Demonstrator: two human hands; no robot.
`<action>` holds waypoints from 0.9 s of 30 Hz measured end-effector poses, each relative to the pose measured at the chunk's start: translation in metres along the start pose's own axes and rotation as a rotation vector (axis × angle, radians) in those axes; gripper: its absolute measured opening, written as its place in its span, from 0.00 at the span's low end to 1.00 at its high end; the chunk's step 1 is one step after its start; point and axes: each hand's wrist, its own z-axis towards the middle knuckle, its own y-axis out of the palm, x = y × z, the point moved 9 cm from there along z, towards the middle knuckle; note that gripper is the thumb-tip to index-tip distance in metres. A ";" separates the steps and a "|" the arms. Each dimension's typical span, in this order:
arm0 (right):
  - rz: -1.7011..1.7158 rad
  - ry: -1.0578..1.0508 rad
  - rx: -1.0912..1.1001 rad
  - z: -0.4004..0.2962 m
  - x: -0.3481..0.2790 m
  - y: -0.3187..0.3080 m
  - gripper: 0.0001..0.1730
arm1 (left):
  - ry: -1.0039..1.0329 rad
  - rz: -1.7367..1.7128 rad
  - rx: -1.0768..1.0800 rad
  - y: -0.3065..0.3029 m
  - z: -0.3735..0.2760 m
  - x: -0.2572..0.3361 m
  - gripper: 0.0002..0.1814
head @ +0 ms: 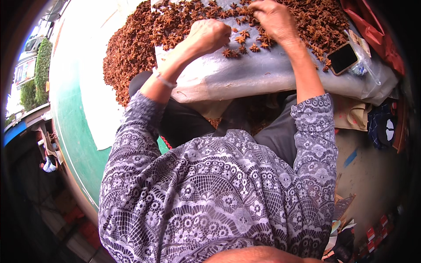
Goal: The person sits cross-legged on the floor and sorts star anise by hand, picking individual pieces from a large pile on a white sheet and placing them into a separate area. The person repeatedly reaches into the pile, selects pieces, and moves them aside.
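Note:
Dried star anise (315,19) lies heaped on a table covered with clear plastic sheeting (243,75). My left hand (212,34), with a pale bracelet at the wrist, is curled above the sheet, left of a few loose star anise pods (241,39). Its fingertips are turned away, so whether it holds anything is hidden. My right hand (271,16) reaches over the pods at the top centre, its thumb and fingers bent down to the edge of the heap; the fingertips are slightly blurred, and I cannot tell if a pod is between them.
A larger heap of star anise (125,56) lies to the left beside the table. On the table's right are a smartphone (342,59), a thin plastic bag (365,62) and red sheeting (378,33). A tan bag (352,115) sits below the right edge, above the floor.

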 end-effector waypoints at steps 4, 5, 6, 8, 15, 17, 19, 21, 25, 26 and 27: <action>-0.276 -0.059 -0.278 -0.020 -0.030 0.045 0.17 | -0.087 0.159 0.007 0.044 0.032 -0.019 0.09; -0.298 -0.134 -0.203 -0.027 -0.031 0.045 0.13 | -0.080 0.169 -0.018 0.041 0.037 -0.014 0.08; -0.293 -0.163 -0.190 -0.025 -0.034 0.047 0.10 | -0.085 0.182 -0.044 0.038 0.036 -0.012 0.08; -0.294 -0.180 -0.180 -0.025 -0.033 0.048 0.06 | -0.047 0.189 -0.081 0.041 0.035 -0.010 0.09; -0.136 0.106 -0.153 -0.018 -0.002 0.050 0.05 | -0.105 -0.893 -0.120 -0.011 0.013 -0.008 0.09; 0.287 0.241 -0.051 -0.008 0.001 0.032 0.04 | 0.171 -1.258 -0.550 -0.024 -0.018 0.048 0.24; 0.731 0.436 -0.125 -0.001 -0.005 0.032 0.09 | -0.258 -0.862 0.032 -0.031 -0.014 -0.004 0.21; 0.774 0.241 -0.099 0.003 -0.033 0.019 0.08 | -0.405 -1.078 0.010 -0.024 -0.004 -0.003 0.15; 0.128 0.032 -0.101 -0.007 -0.061 -0.009 0.08 | -0.158 -0.634 0.000 -0.020 0.021 0.007 0.10; 0.088 -0.020 -0.146 -0.009 -0.071 -0.012 0.07 | 0.026 -0.002 0.285 -0.008 0.022 -0.005 0.10; 0.040 -0.058 -0.193 -0.013 -0.072 -0.010 0.06 | -0.143 0.148 0.176 0.005 0.030 -0.021 0.14</action>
